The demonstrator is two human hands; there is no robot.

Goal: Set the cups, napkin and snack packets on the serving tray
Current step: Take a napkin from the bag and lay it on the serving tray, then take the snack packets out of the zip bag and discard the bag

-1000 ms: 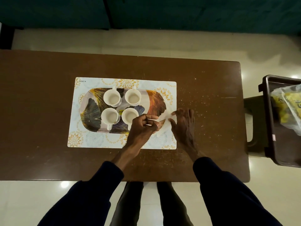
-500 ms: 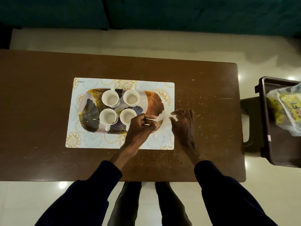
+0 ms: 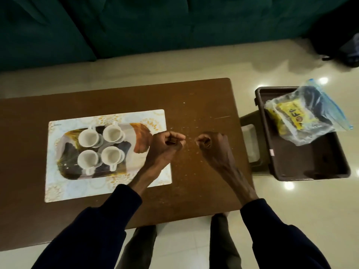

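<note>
Four cups (image 3: 100, 148) sit upright in a two-by-two block on the serving tray (image 3: 65, 172), well left of both hands, each on what looks like a saucer. Ceramic by the look: stiff, moderately heavy, chips if knocked. Already placed, so leave them. If one needs a nudge, take it by the handle or across the rim

Tray lies on a pale placemat (image 3: 58, 188) on the brown table (image 3: 204, 98). Its free end is just under and left of the left hand. The frame is motion-blurred there, and I can't make out a napkin on it

Left hand (image 3: 165, 147) hovers over the tray's near-right edge, fingers curled in to the thumb. It looks empty, but the palm is turned away, so I can't tell for sure

Right hand (image 3: 212, 145) is just beside the left, over bare table, also curled into a loose fist. Nothing visible in it

Snack packets (image 3: 289, 117), yellow, are inside a clear zip bag (image 3: 318, 105) lying in a dark bin (image 3: 310, 167) on the floor side, well right of the right hand, off the table

Handling guess: bag and packets are light, soft and crinkly, with slippery film, and the contents likely crush. Pinch the bag at its sealed top edge or scoop from under rather than squeezing the middle. Right hand is the nearer one for that reach
</note>
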